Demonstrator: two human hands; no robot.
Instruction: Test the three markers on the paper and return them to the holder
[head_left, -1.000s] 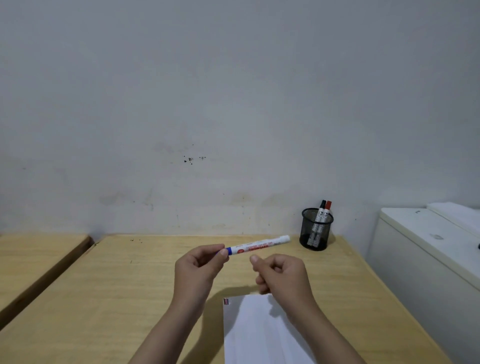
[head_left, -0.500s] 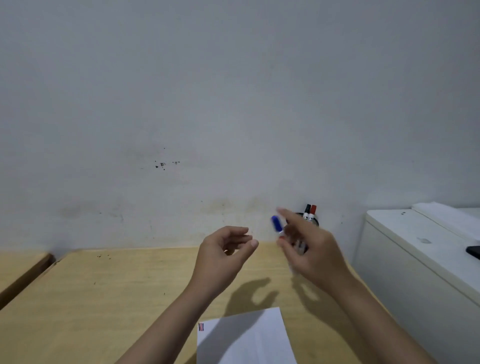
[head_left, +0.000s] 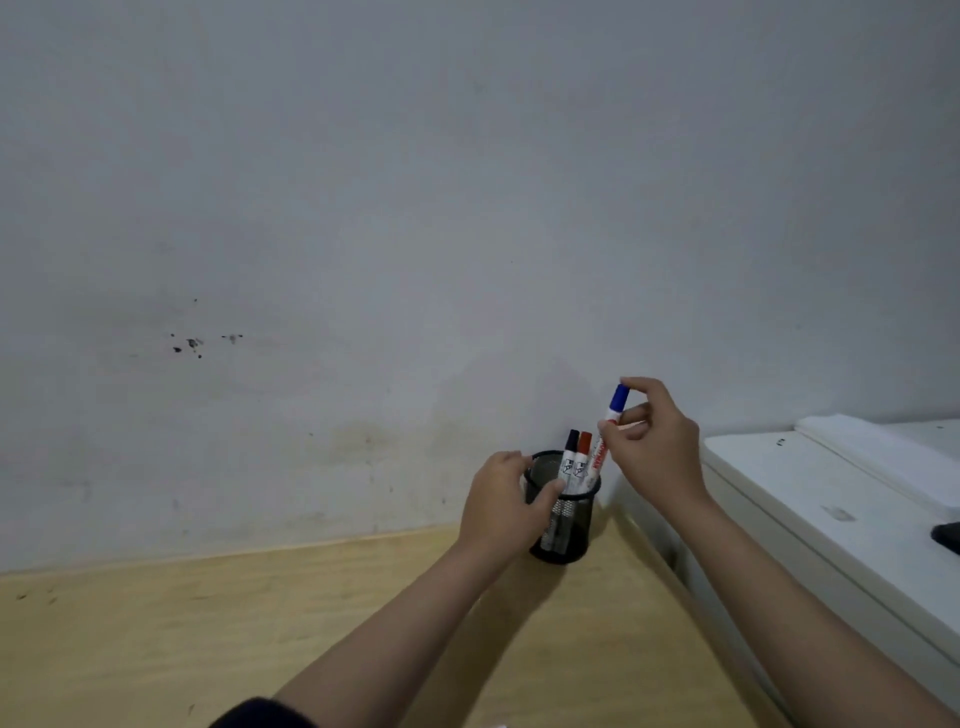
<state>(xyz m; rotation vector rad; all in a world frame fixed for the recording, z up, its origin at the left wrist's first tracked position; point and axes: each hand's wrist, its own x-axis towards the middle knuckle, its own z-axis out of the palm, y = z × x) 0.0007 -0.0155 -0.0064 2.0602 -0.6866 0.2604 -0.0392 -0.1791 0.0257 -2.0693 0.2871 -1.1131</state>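
Note:
A black mesh holder (head_left: 569, 525) stands on the wooden table at its far right corner, against the wall. A black-capped marker (head_left: 570, 453) and a red-capped marker (head_left: 583, 454) stand upright in it. My right hand (head_left: 652, 449) pinches a blue-capped marker (head_left: 613, 415) near its cap, held almost upright with its lower end dipping into the holder's right side. My left hand (head_left: 501, 506) wraps around the holder's left wall, thumb at the rim. The paper is out of view.
The wooden table (head_left: 208, 634) runs along a grey wall. A white cabinet (head_left: 810, 509) stands right beside the table, with a dark object (head_left: 948, 538) on its top at the frame's right edge.
My right hand carried the blue marker from mid-table to the holder and turned it upright. My left hand let go of the marker and gripped the holder. The view swung up, losing the paper.

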